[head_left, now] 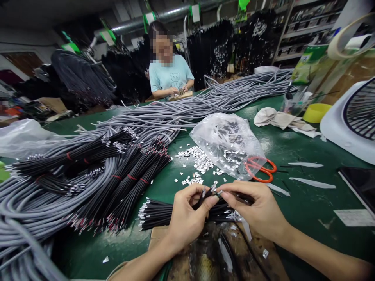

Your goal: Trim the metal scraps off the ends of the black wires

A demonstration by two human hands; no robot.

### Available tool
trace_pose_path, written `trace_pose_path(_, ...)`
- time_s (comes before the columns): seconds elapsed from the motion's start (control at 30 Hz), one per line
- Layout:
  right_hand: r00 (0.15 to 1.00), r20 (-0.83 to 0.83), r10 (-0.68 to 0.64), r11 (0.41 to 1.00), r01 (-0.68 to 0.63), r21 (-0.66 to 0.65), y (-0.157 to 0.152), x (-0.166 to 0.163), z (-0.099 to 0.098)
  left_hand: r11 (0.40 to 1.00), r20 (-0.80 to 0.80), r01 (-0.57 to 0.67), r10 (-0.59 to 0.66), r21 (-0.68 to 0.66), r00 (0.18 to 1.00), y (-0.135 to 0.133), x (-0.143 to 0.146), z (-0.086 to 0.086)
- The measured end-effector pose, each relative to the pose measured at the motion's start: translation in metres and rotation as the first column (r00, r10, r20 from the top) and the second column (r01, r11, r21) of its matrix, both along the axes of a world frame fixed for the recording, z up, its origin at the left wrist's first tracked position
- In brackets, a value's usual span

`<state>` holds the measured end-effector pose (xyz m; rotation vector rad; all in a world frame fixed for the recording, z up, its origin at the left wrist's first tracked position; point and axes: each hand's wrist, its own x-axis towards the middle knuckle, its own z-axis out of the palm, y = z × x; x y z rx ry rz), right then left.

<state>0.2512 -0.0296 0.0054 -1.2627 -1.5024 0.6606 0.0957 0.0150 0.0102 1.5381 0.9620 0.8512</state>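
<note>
At far left, a clear plastic bag (26, 138), with thick grey cables (17, 210) beside it, looped down the green table (293, 148) and stretched across toward the far right. On and against the loops, bundles of black cords (129, 185), silver ends showing, cinched with red ties (131, 177). Next, a looser pile of black wires (158, 212), running behind the hands, without a tie in sight. Across the table, a co-worker (175, 80) in a light blue shirt, busy with something too small to tell.

In the middle, the left hand (187, 214): thumb and forefinger closed on a black cord (205, 198), silver end up. Just beyond, a scatter of silver bits (202, 160) and a crumpled plastic sack (228, 136). Then the right hand (259, 207): thumb and forefinger pinched on the cord's tip, close against the left fingertips; whether one cord or two, impossible to tell. Beneath, a worn wooden board (272, 259). Farther right, orange-handled scissors (268, 171) partly under the sack, white strips (306, 164), a fan (336, 121) and a dark screen (360, 183).

Judging by the piles, somewhere midway: tied bundles at left apparently done, loose wires and plenty of silver bits apparently left.

By count: one bag, six red ties in view; cables, cords, wires and bits too many to number; one sack, one pair of scissors, three strips right of the sack, one fan, one screen.
</note>
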Motion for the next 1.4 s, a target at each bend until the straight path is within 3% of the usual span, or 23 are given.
trace_pose_path(0.13, 1.000, 0.025, 0.000, 1.000, 0.000, 0.013, 0.001, -0.001, 0.003, 0.998, -0.048, 0.046, -0.045, 0.031, 0.998, -0.001, 0.000, 0.002)
trace_pose_path(0.3, 0.999, 0.017, -0.031, 0.999, 0.030, 0.038, 0.001, -0.002, 0.007, 0.998, -0.044, -0.006, 0.009, 0.067, 0.999, -0.001, 0.001, 0.001)
trace_pose_path(0.5, 0.998, -0.040, -0.047, 0.998, 0.046, -0.037, 0.000, -0.004, 0.004, 0.932, -0.201, -0.022, 0.101, 0.362, 0.974, -0.001, -0.003, -0.005)
trace_pose_path(0.63, 0.995, -0.093, -0.032, 0.995, 0.024, -0.092, 0.001, -0.005, 0.004, 0.892, -0.222, -0.015, 0.129, 0.452, 0.966, -0.001, -0.003, -0.006)
trace_pose_path(0.83, 0.995, -0.098, -0.015, 0.996, 0.006, -0.086, 0.001, -0.005, 0.005, 0.894, -0.213, -0.029, 0.137, 0.447, 0.967, 0.001, -0.002, -0.005)
trace_pose_path(1.0, 1.000, 0.016, 0.020, 0.999, -0.021, 0.035, 0.001, 0.000, 0.005, 0.938, -0.251, 0.080, 0.008, 0.337, 0.968, 0.002, -0.004, -0.002)
trace_pose_path(1.17, 0.994, 0.098, 0.059, 0.991, -0.070, 0.113, 0.001, 0.003, 0.005, 0.944, -0.270, 0.137, -0.054, 0.301, 0.961, 0.000, -0.005, 0.001)
trace_pose_path(1.4, 0.990, 0.113, 0.087, 0.979, -0.106, 0.175, -0.001, 0.005, 0.002, 0.932, -0.286, 0.079, 0.027, 0.353, 0.958, 0.001, -0.004, -0.001)
